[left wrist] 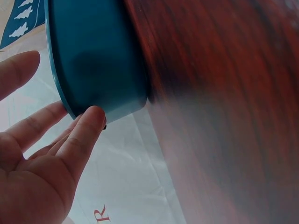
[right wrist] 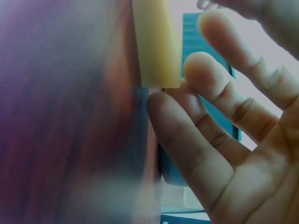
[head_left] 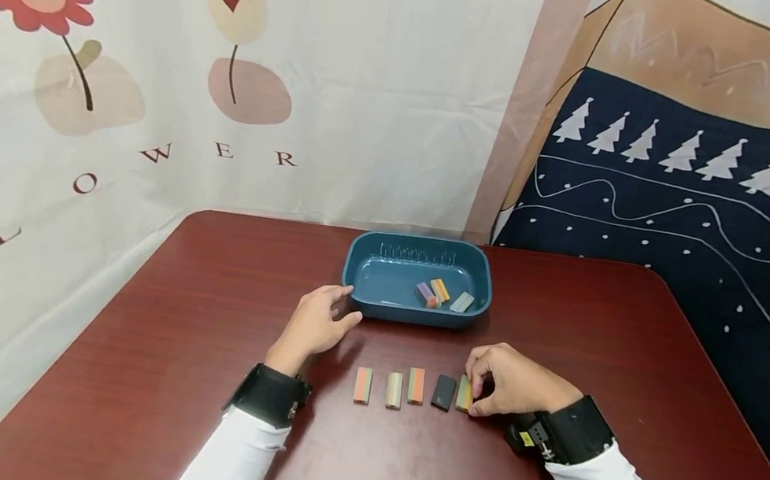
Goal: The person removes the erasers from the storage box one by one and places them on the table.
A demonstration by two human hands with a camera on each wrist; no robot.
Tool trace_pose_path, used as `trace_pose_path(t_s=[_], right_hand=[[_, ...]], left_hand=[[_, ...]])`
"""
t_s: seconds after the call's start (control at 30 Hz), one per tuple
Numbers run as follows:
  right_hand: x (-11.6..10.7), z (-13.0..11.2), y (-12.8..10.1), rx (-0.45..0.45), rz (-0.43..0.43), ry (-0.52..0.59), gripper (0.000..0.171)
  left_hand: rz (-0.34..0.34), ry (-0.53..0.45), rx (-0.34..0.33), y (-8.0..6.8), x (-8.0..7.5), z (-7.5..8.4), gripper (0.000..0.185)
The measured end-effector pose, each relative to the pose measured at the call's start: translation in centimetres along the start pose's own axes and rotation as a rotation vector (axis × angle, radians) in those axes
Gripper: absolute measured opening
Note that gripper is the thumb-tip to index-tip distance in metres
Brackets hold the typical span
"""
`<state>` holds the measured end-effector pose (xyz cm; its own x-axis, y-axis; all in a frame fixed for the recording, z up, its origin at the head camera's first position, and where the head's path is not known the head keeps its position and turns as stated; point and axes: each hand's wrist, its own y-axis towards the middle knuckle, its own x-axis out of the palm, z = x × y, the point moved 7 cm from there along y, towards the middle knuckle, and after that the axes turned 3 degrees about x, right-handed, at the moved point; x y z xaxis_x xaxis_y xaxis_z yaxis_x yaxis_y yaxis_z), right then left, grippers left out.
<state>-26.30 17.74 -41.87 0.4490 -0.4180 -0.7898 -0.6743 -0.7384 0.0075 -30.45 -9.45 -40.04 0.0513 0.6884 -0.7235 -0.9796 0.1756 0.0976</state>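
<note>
**Right hand closes on the last block in the row**

At the middle of the head view a person's right hand (head_left: 507, 381) curls over the rightmost block (head_left: 464, 392) of a row on the dark red table (head_left: 129, 353), fingertips and thumb pinching its sides. The block seems to rest on the table, though the blurred wrist view leaves that uncertain. To its left, along the lower centre of the frame, lie a black block (head_left: 443, 392) and three striped blocks (head_left: 395, 388), each just apart from the next. Above the row sits a blue tray (head_left: 367, 270), with three blocks already in its right half (head_left: 441, 294). The left hand (head_left: 315, 325) steadies the tray's near left corner, fingers straight and relaxed against the wall and gripping nothing.

I judge the step in hand to be the pick-up of that end block. The next move calls for a firm pinch, a clean lift clear of the black neighbour, then a carry up the frame over the tray's near rim.
</note>
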Motion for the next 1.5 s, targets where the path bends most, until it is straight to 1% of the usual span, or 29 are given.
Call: trace_pose_path(t_s=[0.13,0.23,0.33,0.5,0.63,0.7,0.8,0.87,0.93,1.07,1.17,1.33,1.5], right_hand=[[-0.3,-0.1,-0.2,-0.052,0.052,0.007,0.025],[-0.5,-0.2,-0.4,-0.082,0.093,-0.023,0.019],[-0.8,-0.2,-0.4,-0.087,0.129,-0.059,0.012],[-1.5,-0.1,-0.3,-0.034,0.164,-0.114,0.009],[-1.6,0.0,-0.1,-0.004,0.2,-0.119,0.007],[-2.3,-0.1,0.2,-0.012,0.247,-0.13,0.006],[-4.1,-0.4,0.9,-0.024,0.318,-0.17,0.006],[-5.3,-0.7,1.6,-0.03,0.354,-0.197,0.007],[-6.2,-0.8,2.4,-0.025,0.367,-0.207,0.007],[-7.8,-0.9,4.5,0.015,0.352,-0.212,0.009],[-8.8,-1.0,6.1,0.042,0.309,-0.241,0.012],[-9.5,-1.1,8.5,0.032,0.189,-0.291,0.016],[-9.1,-0.9,10.5,0.023,0.048,-0.289,0.012]], left_hand=[[0.001,0.0,0.001,-0.1,0.1,0.0,0.055],[-0.005,0.009,0.004,-0.2,0.1,0.1,0.055],[-0.003,0.015,0.012,-0.2,0.0,0.3,0.055],[0.003,0.007,0.008,-0.3,-0.1,0.1,0.055],[-0.012,0.007,-0.012,-0.7,0.0,-0.4,0.055],[-0.01,0.007,-0.005,-0.5,0.0,-0.4,0.055],[-0.005,0.011,0.016,0.3,-0.2,0.0,0.055],[-0.005,0.013,0.031,0.7,-0.2,0.1,0.055],[-0.013,0.016,0.022,0.8,-0.1,0.1,0.055],[-0.026,0.008,-0.005,0.6,0.0,-0.3,0.055],[-0.026,-0.003,-0.01,0.5,-0.1,-0.3,0.055],[-0.028,-0.005,-0.011,0.5,0.1,-0.4,0.055],[-0.024,-0.003,-0.008,0.5,0.2,-0.3,0.055]])
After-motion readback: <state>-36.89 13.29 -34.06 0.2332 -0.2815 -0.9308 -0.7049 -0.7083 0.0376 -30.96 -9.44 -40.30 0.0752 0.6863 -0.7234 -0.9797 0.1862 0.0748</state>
